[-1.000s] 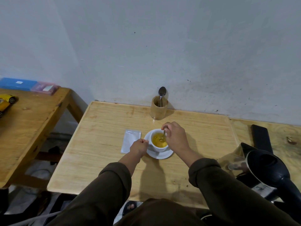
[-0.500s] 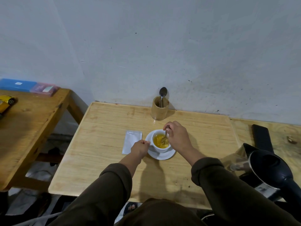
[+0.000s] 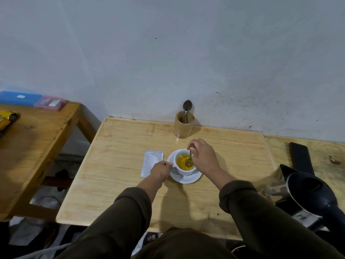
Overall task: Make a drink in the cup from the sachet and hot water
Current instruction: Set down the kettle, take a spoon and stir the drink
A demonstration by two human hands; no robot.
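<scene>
The cup's handle is hidden behind the closed left hand (image 3: 161, 170), so the grip on it cannot be made out. The upper handle of the stirring spoon (image 3: 190, 159) is covered by the closed fingers of the right hand (image 3: 203, 157), and its bowl is blurred under the yellow liquid in the cup (image 3: 184, 162). Part of the sachet (image 3: 150, 163) is overlapped by the left hand, and no print can be read on it. The near rim of the saucer (image 3: 186, 178) is partly covered by both wrists. The kettle (image 3: 309, 193) is cut off by the right edge, the toy car (image 3: 7, 118) by the left edge. The lower handle of the second spoon (image 3: 187, 107) is concealed inside the wooden holder (image 3: 183, 128)
</scene>
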